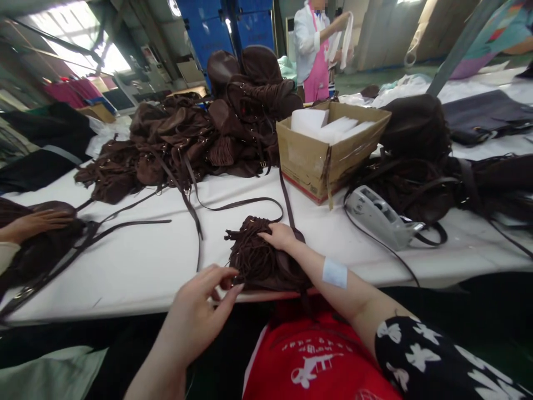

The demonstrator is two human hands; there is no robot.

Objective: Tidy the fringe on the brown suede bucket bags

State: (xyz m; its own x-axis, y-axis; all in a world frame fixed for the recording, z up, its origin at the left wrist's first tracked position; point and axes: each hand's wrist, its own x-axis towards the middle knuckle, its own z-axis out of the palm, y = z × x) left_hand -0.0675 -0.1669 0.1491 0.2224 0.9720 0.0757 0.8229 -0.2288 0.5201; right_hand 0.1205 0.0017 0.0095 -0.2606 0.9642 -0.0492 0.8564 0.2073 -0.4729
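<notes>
A dark brown fringed bag (254,258) lies at the front edge of the white table, its long strap trailing back across the tabletop. My right hand (280,238) rests on the bag's upper side, thumb and fingers closed on the fringe there. At the bag's lower left edge is my left hand (206,305), fingers curled and the thumb and index tips close together. Something small and dark shows between those tips; what it is, I cannot make out. The fringe hides much of the bag's front.
Brown bags lie heaped (175,139) at the back left. A cardboard box (320,166) holds white sheets, and a grey tape dispenser (378,216) stands right of my bag. Another person's hand (41,222) rests on a bag at far left. A person in pink (316,61) stands behind the table.
</notes>
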